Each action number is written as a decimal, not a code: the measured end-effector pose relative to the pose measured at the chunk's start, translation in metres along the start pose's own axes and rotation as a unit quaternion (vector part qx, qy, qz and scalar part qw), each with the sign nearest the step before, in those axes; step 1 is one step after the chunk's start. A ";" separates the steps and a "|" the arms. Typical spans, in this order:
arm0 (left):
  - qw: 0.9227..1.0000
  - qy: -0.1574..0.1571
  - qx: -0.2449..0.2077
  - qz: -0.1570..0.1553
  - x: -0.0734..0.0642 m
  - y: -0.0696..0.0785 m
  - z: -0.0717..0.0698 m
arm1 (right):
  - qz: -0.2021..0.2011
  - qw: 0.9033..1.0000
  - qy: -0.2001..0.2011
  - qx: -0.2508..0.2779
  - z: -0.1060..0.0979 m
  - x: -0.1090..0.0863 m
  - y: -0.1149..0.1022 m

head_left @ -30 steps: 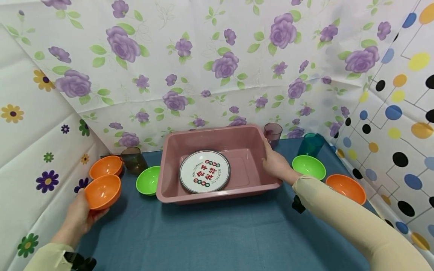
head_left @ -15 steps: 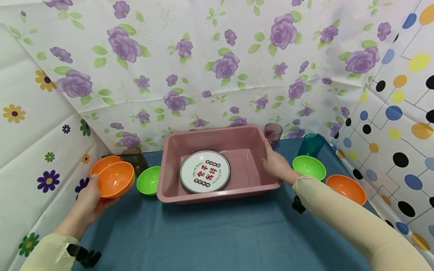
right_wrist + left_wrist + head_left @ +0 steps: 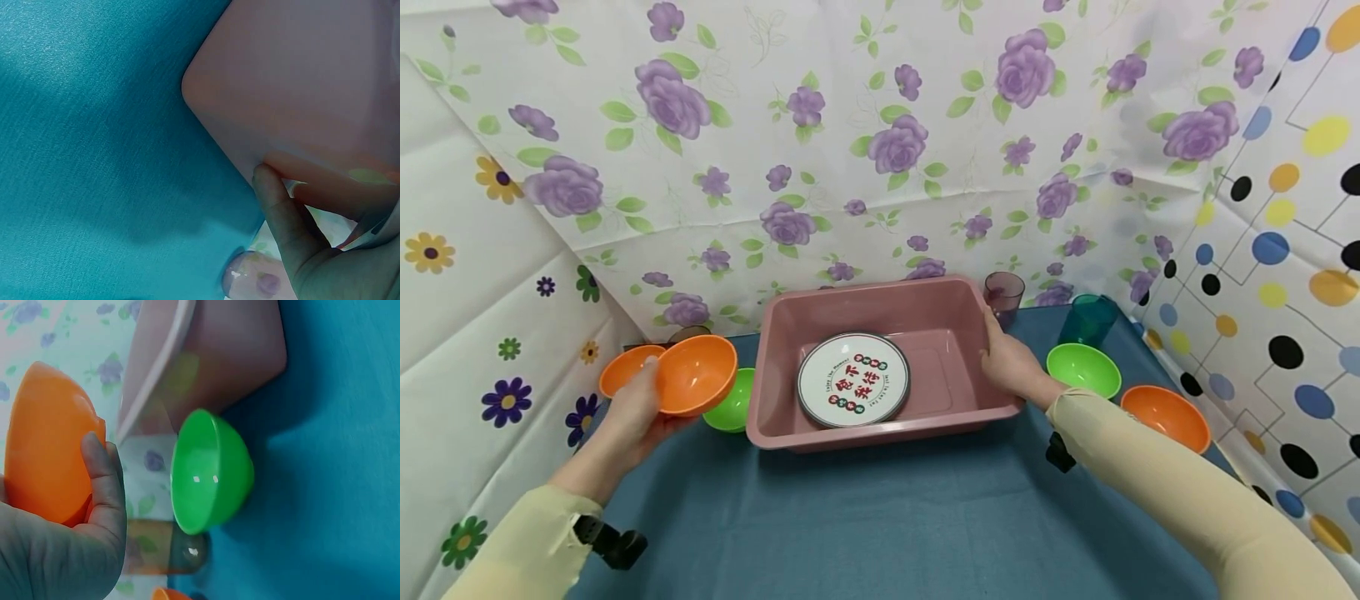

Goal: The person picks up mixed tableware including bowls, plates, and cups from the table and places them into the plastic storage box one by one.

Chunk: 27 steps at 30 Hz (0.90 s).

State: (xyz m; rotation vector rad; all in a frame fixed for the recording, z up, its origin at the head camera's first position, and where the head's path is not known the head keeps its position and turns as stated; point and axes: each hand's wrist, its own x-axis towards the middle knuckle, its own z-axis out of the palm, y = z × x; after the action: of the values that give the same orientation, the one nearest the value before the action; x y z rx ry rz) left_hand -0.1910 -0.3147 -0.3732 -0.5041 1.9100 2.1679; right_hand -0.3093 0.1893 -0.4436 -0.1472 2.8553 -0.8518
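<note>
My left hand (image 3: 636, 417) grips an orange bowl (image 3: 697, 375) by its side, tilted toward the basin. In the left wrist view, that orange bowl (image 3: 53, 447) shows its outside, with a finger bent along the base. The held bowl overlaps a green bowl (image 3: 733, 408), a second orange bowl (image 3: 625, 367) and a brown glass (image 3: 691, 332), which it mostly hides. My right hand (image 3: 1017, 364) holds the right rim of a pink plastic basin (image 3: 943, 422). Inside the basin, on its left, lies a white plate (image 3: 853, 379) with a dark rim and red characters.
Right of the basin stand a purple glass (image 3: 1003, 296), a teal glass (image 3: 1086, 319), a green bowl (image 3: 1082, 371) and an orange bowl (image 3: 1165, 417). A blue cloth (image 3: 865, 517) covers the table. Patterned sheets wall in the back and both sides.
My left hand has carried the orange bowl right and upward, from in front of the other orange bowl to over the green bowl. My right hand and the basin have stayed put.
</note>
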 end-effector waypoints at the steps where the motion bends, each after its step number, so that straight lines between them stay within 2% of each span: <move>1: 1.000 -0.005 0.005 0.002 0.000 0.002 0.005 | -0.002 1.000 -0.001 0.001 0.000 0.000 0.000; 8: 0.999 -0.024 0.034 0.005 0.004 0.015 0.041 | -0.002 1.000 -0.001 0.000 -0.001 -0.001 0.000; 10: 0.998 -0.036 0.049 0.009 0.006 0.017 0.053 | -0.002 1.000 0.000 -0.001 -0.001 -0.001 0.000; 15: 0.996 -0.041 0.078 0.008 0.011 0.021 0.085 | -0.004 1.000 0.002 -0.002 0.000 -0.001 0.000; 27: 0.991 -0.056 0.120 0.026 0.027 0.015 0.153 | -0.005 1.000 0.008 -0.006 0.000 -0.002 0.000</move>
State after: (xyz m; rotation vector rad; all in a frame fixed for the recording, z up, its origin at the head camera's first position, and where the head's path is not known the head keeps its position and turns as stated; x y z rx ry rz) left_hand -0.2392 -0.1679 -0.3537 -0.2851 2.1051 1.9139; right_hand -0.3076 0.1899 -0.4431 -0.1574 2.8772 -0.8401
